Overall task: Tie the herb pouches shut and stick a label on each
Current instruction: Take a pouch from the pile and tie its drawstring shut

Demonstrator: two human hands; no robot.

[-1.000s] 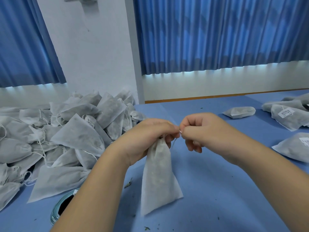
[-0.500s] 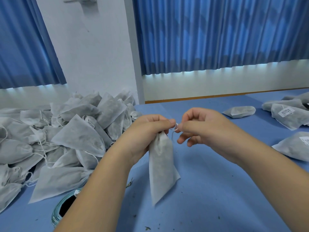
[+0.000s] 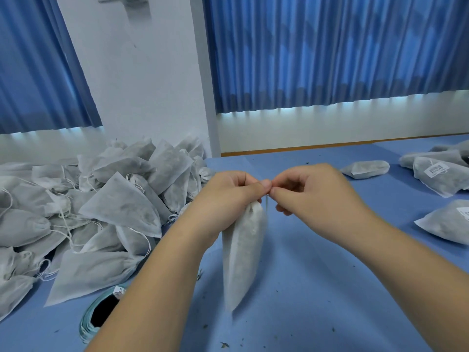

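A white herb pouch [image 3: 242,252] hangs upright above the blue table [image 3: 317,288], its bottom corner just off the surface. My left hand [image 3: 228,196] grips the gathered neck of the pouch. My right hand [image 3: 312,196] pinches the thin white drawstring right at the neck, fingertips touching my left thumb. A short length of string [image 3: 266,208] dangles beside the pouch. The knot itself is hidden by my fingers.
A big heap of white pouches [image 3: 88,212] with loose strings fills the left side. Labelled pouches [image 3: 436,174] lie at the right, one more pouch [image 3: 365,168] behind my right hand. A roll of labels [image 3: 101,313] lies under my left forearm. Herb crumbs dot the table.
The pouch has been lifted off the table and has turned edge-on to me. Both hands have risen a little and stay pinched together at the neck.
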